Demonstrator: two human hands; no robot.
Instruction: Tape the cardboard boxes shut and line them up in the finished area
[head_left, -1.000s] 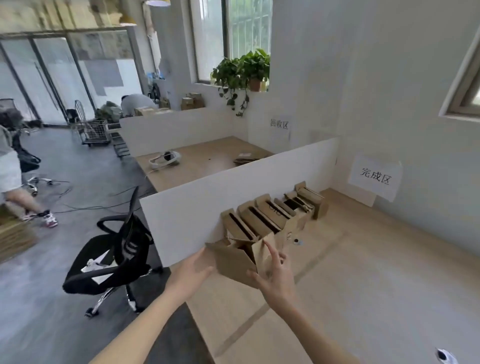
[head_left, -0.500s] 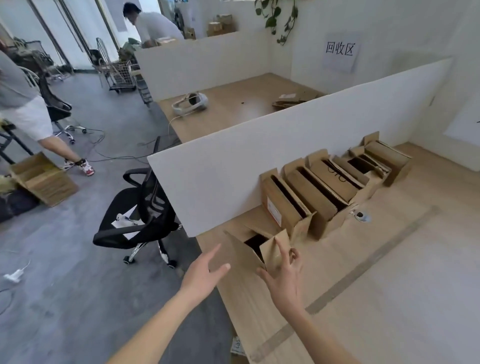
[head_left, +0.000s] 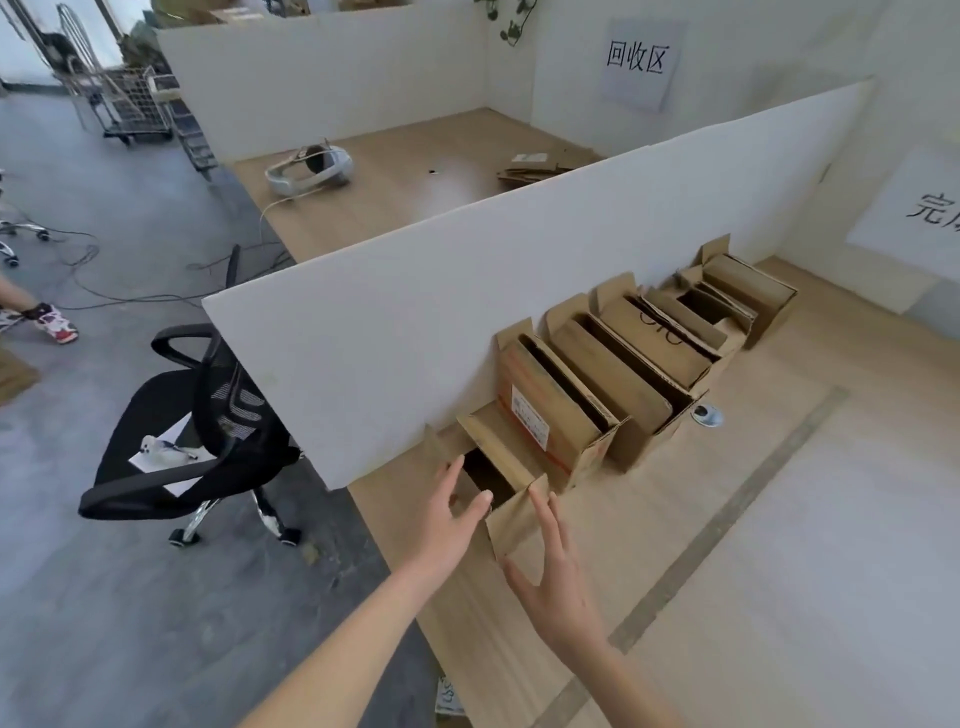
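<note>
Far to my left I see a wire cart (head_left: 136, 106) on the grey floor and, nearer, a black office chair (head_left: 200, 431) with a sheet of paper on its seat, parked just beside the desk's near corner. Behind the white partition (head_left: 415, 291) the neighbouring desk carries a white headset (head_left: 310, 167) and some flattened cardboard (head_left: 540, 167). On my side, my left hand (head_left: 448, 512) reaches in with fingers straight and spread, the fingertips at the open top of the small cardboard box (head_left: 506, 488), gripping nothing. That box sits on the wooden desk (head_left: 779, 545) against the partition, at the near end of the row, its flaps standing up and its dark inside showing. My right hand (head_left: 558, 582) is just beside it, fingers wide and loose, resting against the box's front flap without closing on it. Further right the row of boxes (head_left: 649, 358) runs along the partition, each touching the next, all with flaps up; the first one bears a white label. A small round metal piece (head_left: 705, 414) lies on the desk close in front of the row. A grey strip of tape (head_left: 727, 519) runs diagonally across the desktop. Paper signs (head_left: 636, 65) hang on the walls at the far right.
</note>
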